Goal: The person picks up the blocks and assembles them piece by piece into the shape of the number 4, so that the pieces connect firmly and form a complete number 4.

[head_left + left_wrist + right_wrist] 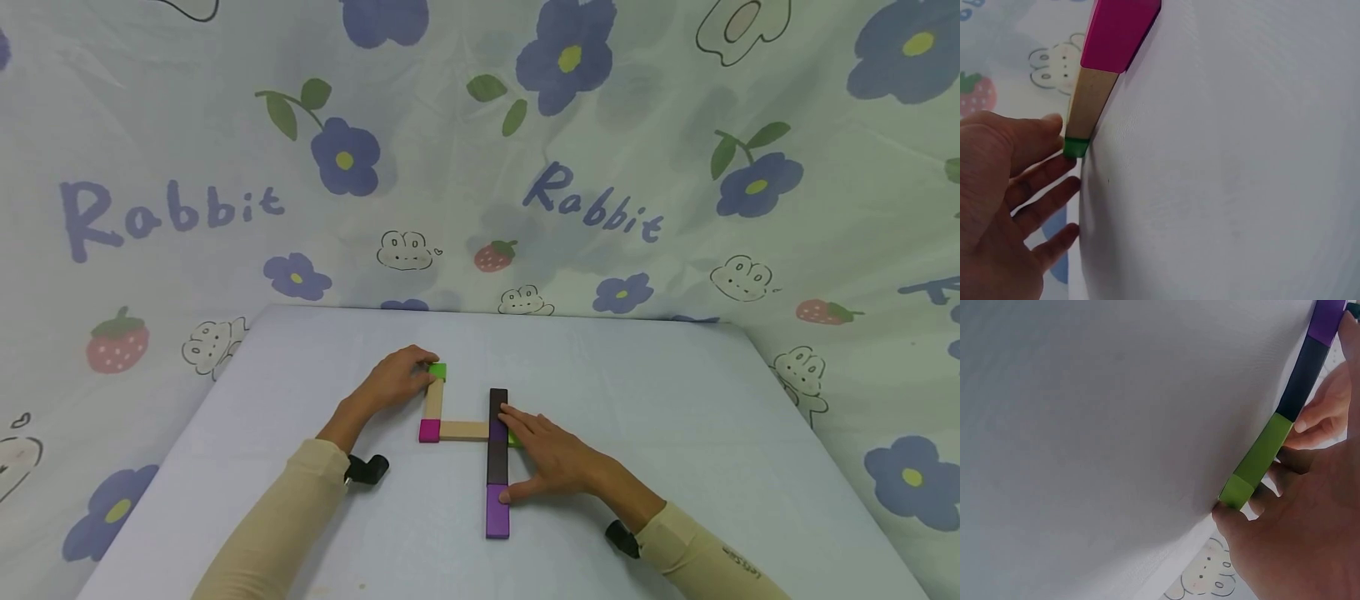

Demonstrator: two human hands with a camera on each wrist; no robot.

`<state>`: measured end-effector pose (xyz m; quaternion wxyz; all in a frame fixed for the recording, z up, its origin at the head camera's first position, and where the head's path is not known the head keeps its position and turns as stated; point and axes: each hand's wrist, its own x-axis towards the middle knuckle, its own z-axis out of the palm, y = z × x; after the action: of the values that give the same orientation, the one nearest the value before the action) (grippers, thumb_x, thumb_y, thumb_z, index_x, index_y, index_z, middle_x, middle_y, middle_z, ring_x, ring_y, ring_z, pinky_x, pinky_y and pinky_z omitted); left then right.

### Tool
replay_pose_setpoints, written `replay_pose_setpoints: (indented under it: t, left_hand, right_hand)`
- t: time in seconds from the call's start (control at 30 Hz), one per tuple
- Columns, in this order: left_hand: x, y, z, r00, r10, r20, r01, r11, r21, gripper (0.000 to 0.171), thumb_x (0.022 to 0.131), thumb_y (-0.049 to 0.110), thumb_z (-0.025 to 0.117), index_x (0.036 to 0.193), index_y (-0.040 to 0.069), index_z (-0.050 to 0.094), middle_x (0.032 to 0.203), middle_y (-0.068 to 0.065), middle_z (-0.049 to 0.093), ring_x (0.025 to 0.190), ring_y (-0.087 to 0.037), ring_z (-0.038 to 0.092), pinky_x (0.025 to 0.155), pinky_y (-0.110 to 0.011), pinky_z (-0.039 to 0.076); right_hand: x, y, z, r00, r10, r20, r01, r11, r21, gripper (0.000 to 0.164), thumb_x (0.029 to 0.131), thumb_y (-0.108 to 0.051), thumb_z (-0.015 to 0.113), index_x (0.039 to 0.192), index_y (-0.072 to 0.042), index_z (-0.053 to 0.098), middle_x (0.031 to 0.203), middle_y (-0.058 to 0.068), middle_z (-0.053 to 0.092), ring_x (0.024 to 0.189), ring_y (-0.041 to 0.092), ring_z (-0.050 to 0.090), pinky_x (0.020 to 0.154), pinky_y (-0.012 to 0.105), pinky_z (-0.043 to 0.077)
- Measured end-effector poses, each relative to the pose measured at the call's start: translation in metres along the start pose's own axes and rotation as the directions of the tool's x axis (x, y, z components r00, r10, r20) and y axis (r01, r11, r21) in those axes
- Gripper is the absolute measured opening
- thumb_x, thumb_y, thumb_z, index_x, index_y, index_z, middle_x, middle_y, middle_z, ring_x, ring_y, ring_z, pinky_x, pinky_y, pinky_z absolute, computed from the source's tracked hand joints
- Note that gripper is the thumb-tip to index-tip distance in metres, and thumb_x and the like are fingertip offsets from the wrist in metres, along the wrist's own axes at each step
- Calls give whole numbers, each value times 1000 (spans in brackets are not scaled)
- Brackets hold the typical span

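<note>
At the upper end of a block figure, my left hand [400,377] pinches a small green block [438,372] between thumb and index finger, the other fingers spread loosely. A wooden strip [434,402] runs from it to a magenta block [429,431]. From there, a second wooden strip [463,431] leads to an upright row of dark and purple blocks. My right hand [558,454] lies along the row's right side with fingers extended, fingertips near the upper blocks and thumb on the bottom purple block [497,511]. Under that hand, a light green block [1263,450] is partly hidden in the head view.
The blocks lie on a white-covered table [675,383]. A curtain [465,150] printed with flowers and rabbits hangs behind and beside it. Black wrist devices [367,469] sit at both sleeves.
</note>
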<state>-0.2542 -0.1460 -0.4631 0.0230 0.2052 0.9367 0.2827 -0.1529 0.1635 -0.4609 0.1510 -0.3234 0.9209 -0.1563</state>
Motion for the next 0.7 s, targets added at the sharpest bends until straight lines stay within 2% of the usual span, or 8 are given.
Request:
replay_pose_setpoints:
  t: [0.47, 0.7]
  left_hand:
    - [0, 1, 1, 1000, -22, 3, 21, 1000, 18, 36, 98, 16, 66, 131, 2, 64, 129, -16, 63, 126, -35, 56, 108, -54, 41]
    - [0, 0, 2, 1000, -23, 5, 23, 1000, -18, 41, 99, 17, 65, 136, 0, 59, 132, -17, 61, 127, -35, 54, 110, -53, 39]
  right_hand:
    - [1, 1, -1, 1000, -1, 2, 1, 1000, -6, 119, 75, -78, 70, 162, -14, 22, 169, 0, 15, 151, 27, 25, 121, 47, 21]
    - [1, 2, 0, 1000, 10, 6, -10, 1000, -11, 119, 75, -79, 68, 162, -14, 20, 169, -1, 14, 152, 25, 23, 121, 46, 20]
